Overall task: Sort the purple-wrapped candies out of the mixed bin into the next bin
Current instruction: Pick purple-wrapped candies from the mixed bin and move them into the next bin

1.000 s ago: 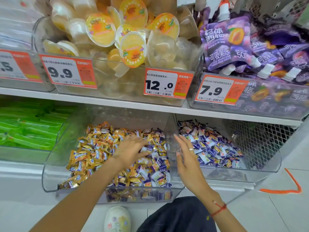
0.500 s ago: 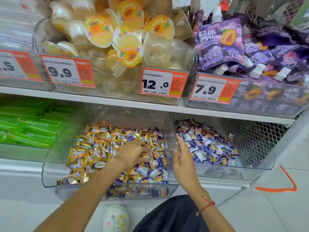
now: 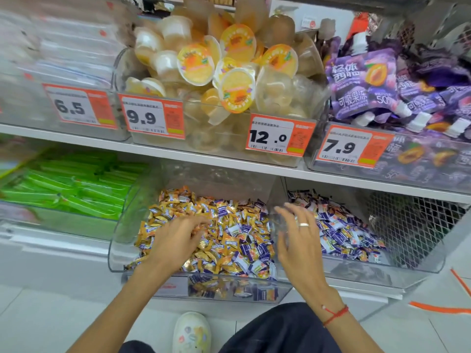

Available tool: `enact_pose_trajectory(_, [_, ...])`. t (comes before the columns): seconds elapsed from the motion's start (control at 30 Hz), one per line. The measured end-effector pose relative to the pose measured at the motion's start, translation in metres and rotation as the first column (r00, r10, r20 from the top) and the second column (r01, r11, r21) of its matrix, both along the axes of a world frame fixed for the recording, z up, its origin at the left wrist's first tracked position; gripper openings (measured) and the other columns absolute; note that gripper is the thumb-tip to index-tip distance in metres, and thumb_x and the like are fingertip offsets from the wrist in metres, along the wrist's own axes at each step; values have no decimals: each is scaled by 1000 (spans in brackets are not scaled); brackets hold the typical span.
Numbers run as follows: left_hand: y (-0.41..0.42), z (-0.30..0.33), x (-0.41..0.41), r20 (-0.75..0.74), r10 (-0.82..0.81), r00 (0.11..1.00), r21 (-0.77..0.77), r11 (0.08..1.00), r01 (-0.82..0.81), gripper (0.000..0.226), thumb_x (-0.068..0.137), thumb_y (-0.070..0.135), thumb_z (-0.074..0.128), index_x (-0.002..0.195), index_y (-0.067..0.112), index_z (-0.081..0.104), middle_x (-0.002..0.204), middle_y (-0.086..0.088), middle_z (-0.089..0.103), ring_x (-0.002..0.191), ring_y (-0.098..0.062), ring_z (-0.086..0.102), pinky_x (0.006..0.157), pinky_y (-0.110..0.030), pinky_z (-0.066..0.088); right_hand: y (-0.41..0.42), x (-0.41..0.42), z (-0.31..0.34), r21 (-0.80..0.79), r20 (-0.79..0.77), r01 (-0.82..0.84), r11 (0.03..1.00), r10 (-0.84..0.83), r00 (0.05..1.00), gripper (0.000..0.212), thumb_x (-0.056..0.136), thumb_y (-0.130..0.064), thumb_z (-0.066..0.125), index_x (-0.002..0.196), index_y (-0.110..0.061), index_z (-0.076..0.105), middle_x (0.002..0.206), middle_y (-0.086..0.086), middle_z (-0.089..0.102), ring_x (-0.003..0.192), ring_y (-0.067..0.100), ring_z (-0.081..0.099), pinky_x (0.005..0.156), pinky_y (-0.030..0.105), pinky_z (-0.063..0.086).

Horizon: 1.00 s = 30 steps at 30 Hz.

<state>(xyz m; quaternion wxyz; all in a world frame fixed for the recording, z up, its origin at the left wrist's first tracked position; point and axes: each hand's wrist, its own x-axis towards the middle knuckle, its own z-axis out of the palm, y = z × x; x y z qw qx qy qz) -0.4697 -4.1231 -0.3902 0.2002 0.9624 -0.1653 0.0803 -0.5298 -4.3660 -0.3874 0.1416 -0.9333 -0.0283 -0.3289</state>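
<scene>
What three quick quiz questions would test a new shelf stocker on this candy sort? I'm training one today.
1. True or false: the left hand is in the mixed bin.
2. Which price tag hangs right above the mixed bin: A 6.5, B 12.0, C 7.9?
3. Fill in: the right hand, wearing a ring, is at the wall between the mixed bin and the ____ bin.

Key: 1 true; 2 B; 3 purple

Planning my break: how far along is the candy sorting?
Done: the next bin already holds a purple pile. In hand: left hand digs in the mixed bin; right hand hovers open. Left: many purple-wrapped candies remain among the gold.
</scene>
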Motion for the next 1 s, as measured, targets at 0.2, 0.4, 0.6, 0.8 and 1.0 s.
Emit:
enact_pose_trajectory(0.2, [-2, -7, 10, 108, 67, 992, -34, 997, -64, 36, 83, 5, 59, 110, 27, 70, 119, 6, 65, 114, -19, 54, 96, -36, 44, 26, 28, 3, -273, -668, -246, 930, 1, 744, 51, 83, 14, 47, 125, -13, 56, 120, 9, 58, 108, 29, 57, 71, 33, 41])
enact_pose_trajectory(0.4, [-59, -14, 27, -53, -102, 993, 40, 994, 104, 33, 94, 37, 54, 125, 27, 60, 127, 4, 59, 124, -17, 43, 102, -35, 36, 28, 49, -15, -308, -703, -210, 928, -73, 708, 32, 91, -2, 52, 122, -8, 44, 110, 12, 62, 103, 32, 59, 64, 35, 38])
enact_pose_trajectory(0.6, [-71, -29, 35, -48, -82, 995, 137, 987, 88, 22, 91, 37, 59, 110, 28, 65, 110, 5, 64, 110, -17, 47, 94, -31, 33, 25, 65, 6, 352, -725, 107, 930, 199, 659, 29, 99, -12, 33, 127, -8, 28, 61, 0, 44, 50, 14, 39, 47, 30, 28])
enact_pose_trajectory(0.8, [-30, -9, 15, -118, -17, 993, -363, 932, -28, 18, 91, 35, 61, 107, 30, 53, 88, 23, 60, 73, -4, 64, 62, -28, 53, 40, 86, -13, -56, -870, 2, 998, -50, 490, 49, 97, -29, 51, 136, -4, 35, 112, 12, 63, 102, 28, 62, 73, 32, 47])
enact_pose_trajectory(1.0, [8, -13, 13, -289, -116, 950, -445, 895, -26, 32, 91, 34, 61, 121, 29, 55, 109, 9, 64, 97, -9, 62, 86, -39, 51, 44, 85, -19, -210, -760, -97, 973, -100, 642, 38, 96, -16, 54, 130, -5, 41, 116, 14, 62, 106, 32, 60, 75, 36, 44])
